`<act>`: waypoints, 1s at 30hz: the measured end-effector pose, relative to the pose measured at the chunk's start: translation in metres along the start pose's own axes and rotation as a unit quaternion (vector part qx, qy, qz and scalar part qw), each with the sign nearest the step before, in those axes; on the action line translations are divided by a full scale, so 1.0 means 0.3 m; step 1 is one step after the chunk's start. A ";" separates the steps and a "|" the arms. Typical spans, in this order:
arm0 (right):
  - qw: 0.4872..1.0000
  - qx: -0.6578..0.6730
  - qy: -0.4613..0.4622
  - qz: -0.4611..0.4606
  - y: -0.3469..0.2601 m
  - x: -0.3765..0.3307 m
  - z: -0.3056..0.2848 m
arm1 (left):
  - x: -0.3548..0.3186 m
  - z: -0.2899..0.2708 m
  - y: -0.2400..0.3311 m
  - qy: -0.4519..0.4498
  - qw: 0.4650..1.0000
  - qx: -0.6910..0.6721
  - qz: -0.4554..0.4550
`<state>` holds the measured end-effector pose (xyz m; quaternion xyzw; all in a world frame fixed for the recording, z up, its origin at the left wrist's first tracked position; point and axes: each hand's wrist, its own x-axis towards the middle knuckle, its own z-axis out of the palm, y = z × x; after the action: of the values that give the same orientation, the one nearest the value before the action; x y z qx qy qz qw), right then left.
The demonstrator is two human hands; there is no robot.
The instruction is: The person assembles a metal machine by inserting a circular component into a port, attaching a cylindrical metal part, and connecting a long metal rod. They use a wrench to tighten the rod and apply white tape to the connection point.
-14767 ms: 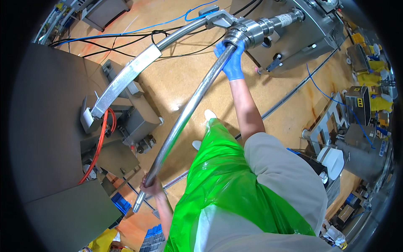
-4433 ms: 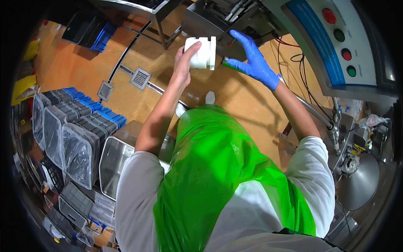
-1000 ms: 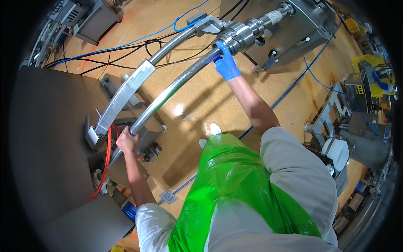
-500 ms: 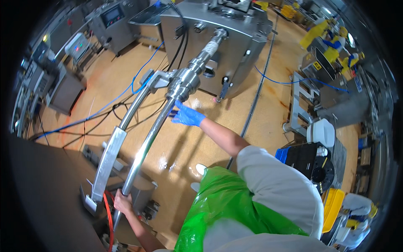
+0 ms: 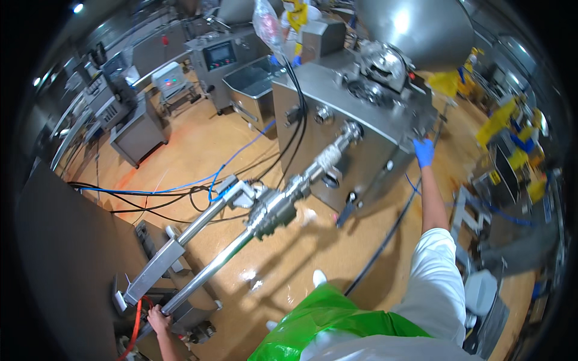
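Note:
A long steel pipe runs from the lower left up through a bulky coupling into the front of a stainless machine. My bare left hand grips the pipe's lower end, beside a red hose. My right hand, in a blue glove, is stretched far out to the machine's right corner, well away from the pipe. Whether its fingers touch or hold anything there is unclear. I wear a green apron and white sleeves.
A flat steel rail lies parallel to the pipe. Blue and black cables trail over the orange floor. A dark panel fills the left. Other steel machines stand behind, with yellow equipment on the right.
My right hand has let go of the pipe's coupling and moved right to the machine's corner. My left hand stays on the pipe's lower end. The view has swung upward.

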<state>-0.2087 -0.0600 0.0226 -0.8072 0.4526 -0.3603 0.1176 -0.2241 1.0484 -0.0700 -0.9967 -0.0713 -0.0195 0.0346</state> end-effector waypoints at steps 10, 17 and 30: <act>0.964 -0.159 -0.186 0.105 0.226 0.490 0.339 | 0.092 -0.050 0.423 -0.090 0.990 0.057 0.088; 0.954 -0.186 -0.236 -0.008 0.455 0.557 0.394 | 0.131 -0.114 0.540 -0.204 0.978 0.007 0.042; 0.899 0.364 -0.244 0.008 0.079 -0.452 -0.380 | 0.088 -0.227 0.701 -0.169 0.967 -0.099 0.162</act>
<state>-0.3473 0.0527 0.0272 -0.7670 0.2529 -0.2912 0.5128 -0.1701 0.8396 -0.0147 -0.9821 0.0885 0.1485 -0.0745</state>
